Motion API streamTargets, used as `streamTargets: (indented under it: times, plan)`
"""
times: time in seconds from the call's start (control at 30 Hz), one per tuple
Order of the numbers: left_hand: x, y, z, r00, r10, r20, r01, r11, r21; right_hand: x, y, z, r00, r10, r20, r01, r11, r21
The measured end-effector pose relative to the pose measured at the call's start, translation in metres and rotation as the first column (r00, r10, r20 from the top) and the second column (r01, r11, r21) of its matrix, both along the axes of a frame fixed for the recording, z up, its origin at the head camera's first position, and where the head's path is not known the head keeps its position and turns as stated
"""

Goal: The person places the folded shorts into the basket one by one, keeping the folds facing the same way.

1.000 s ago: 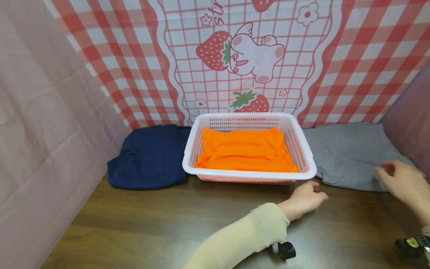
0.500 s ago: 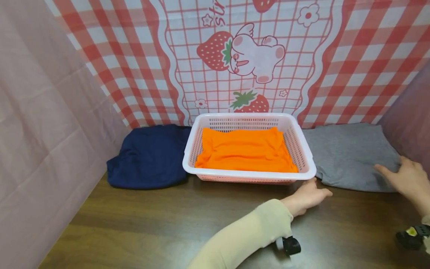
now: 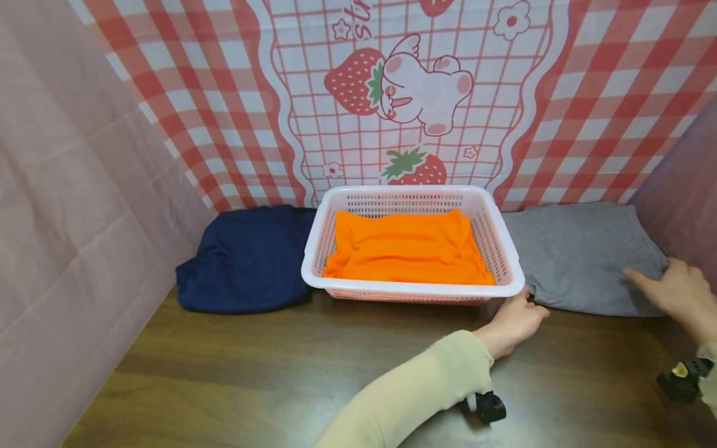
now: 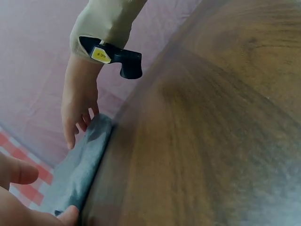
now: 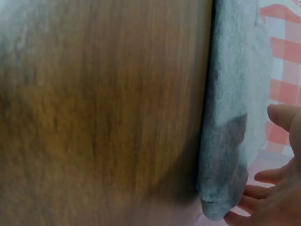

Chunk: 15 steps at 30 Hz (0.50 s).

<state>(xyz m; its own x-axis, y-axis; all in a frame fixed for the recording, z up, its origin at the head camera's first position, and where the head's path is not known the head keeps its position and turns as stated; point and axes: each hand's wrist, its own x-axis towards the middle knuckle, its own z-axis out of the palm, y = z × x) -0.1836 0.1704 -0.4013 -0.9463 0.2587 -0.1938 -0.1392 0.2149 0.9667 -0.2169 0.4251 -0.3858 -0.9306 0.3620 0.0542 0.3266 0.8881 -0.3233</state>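
Hands sit at either near corner of the folded grey garment, which lies on the bench just right of the white basket. The left hand, in a cream sleeve, rests at the grey garment's near left corner, right beside the basket's front right corner; its fingers look loosely bent against the cloth edge, and whether they pinch it cannot be told. The right hand lies at the near right corner with fingers fairly straight, thumb pointing across the fabric; the right wrist view shows its fingertips just beside the folded edge, not closed around it.

Inside the basket lies a folded orange garment, filling most of its floor. Left of the basket, touching its side, sits a folded navy garment. Behind the basket hangs a strawberry-print checked cloth.

Compared with a second ago, the left hand has slid from the bare bench up to the grey corner, and the right hand has dropped from hovering over the fabric to its right edge.
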Motion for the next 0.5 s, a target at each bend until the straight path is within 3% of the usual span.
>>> streamTargets:
  times: [0.27, 0.5]
  plan:
    - [0.002, 0.0, -0.006, 0.997, -0.057, 0.045, 0.051, 0.99, 0.129, 0.003, 0.014, -0.009, 0.996, 0.024, 0.089, -0.031, 0.997, 0.077]
    - [0.0, -0.001, -0.008, 0.997, -0.07, 0.034, 0.064, 0.986, 0.155, 0.005, 0.014, -0.014, 0.99, 0.018, 0.143, -0.028, 0.998, 0.064]
